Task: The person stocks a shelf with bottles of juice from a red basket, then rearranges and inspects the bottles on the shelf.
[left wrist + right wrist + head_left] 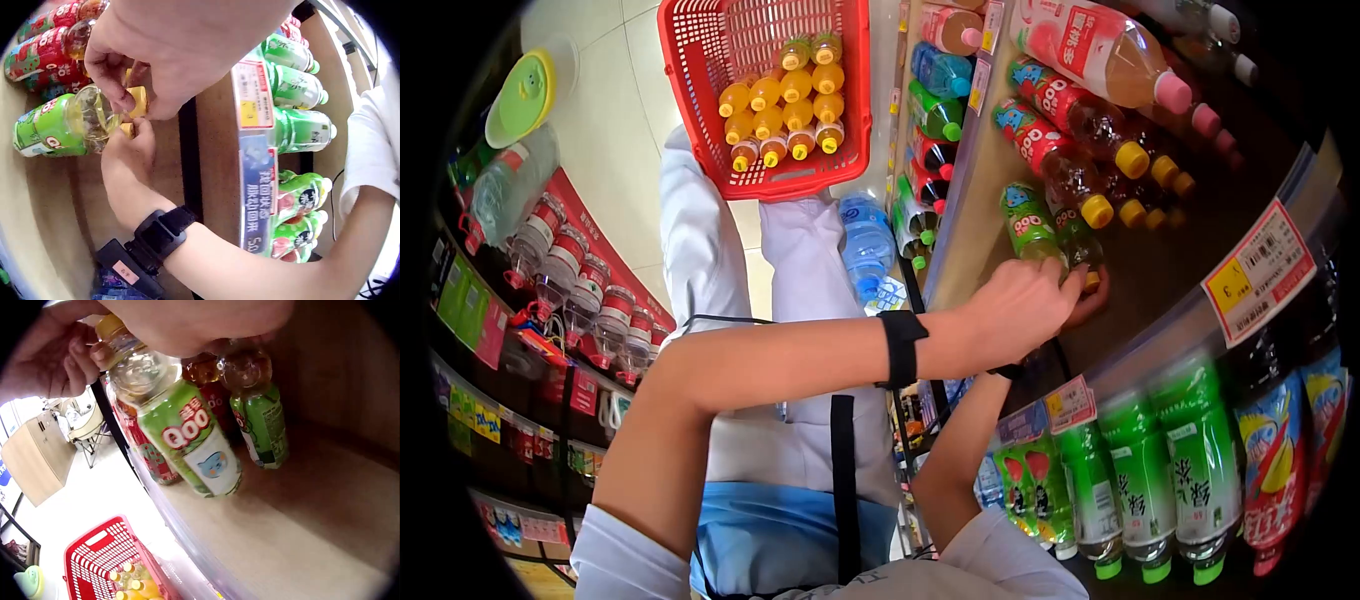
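Two green-labelled Qoo juice bottles with yellow caps stand near the shelf's front edge. My left hand (1022, 308) pinches the cap (137, 102) of the nearer green Qoo bottle (190, 440), which leans in the right wrist view. My right hand (132, 153) comes in from the other side, its fingers curled round the yellow cap (1091, 281) of the second green Qoo bottle (261, 428). The hands are close together and overlap in the head view. My right palm hides the top of the second bottle in the right wrist view.
Red Qoo bottles (1040, 140) stand in rows beside the green ones. A red basket (768, 188) with several yellow-capped orange drinks is on the floor side. Green tea bottles (1135, 470) line another shelf behind a price tag (1262, 268). Large water bottles (565, 255) stand opposite.
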A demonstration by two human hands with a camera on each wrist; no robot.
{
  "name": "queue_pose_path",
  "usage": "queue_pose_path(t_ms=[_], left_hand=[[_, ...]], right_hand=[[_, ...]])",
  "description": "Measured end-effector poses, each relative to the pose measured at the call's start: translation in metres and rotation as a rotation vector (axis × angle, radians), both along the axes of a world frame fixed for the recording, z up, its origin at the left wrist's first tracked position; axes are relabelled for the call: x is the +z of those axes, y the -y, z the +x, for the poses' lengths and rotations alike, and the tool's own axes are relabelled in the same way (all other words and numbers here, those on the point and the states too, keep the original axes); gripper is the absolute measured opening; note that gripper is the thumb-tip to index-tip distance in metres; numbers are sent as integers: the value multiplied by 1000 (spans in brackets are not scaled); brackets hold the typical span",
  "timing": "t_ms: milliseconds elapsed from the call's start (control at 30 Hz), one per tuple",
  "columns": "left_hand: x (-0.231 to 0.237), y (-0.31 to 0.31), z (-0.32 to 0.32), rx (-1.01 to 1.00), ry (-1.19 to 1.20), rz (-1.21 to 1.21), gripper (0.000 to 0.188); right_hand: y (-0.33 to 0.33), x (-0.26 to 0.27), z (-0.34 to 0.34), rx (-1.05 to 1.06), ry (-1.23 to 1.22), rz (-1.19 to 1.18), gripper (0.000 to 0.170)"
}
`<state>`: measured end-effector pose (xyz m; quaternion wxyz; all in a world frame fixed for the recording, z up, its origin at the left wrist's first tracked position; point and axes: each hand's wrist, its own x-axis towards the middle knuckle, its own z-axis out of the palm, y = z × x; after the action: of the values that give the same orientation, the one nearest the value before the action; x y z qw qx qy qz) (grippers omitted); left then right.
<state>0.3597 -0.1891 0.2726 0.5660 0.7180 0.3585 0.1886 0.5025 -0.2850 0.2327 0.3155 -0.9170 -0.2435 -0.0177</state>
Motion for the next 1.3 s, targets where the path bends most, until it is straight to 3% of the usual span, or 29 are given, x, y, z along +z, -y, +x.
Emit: queue_pose_path(t_ms=[67,233,333,433,900,1300], left_hand=[[-9,4,16,64,-65,77,41],[-26,17,40,230,18,-101,19],[-30,27,51,289,28,5,19],[-35,32,52,155,75,-56,18],[-38,27,40,145,193,-178,28],[-52,32,34,171,285,-121,30]], right_hand=[[6,-2,13,40,-18,7,34],[18,0,31,136,-77,8,34],[21,2,38,179,-102,2,34],[21,4,42,215,-128,-5,34],[35,-10,56,280,-135,-103,36],[55,-48,73,421,11,-444,41]])
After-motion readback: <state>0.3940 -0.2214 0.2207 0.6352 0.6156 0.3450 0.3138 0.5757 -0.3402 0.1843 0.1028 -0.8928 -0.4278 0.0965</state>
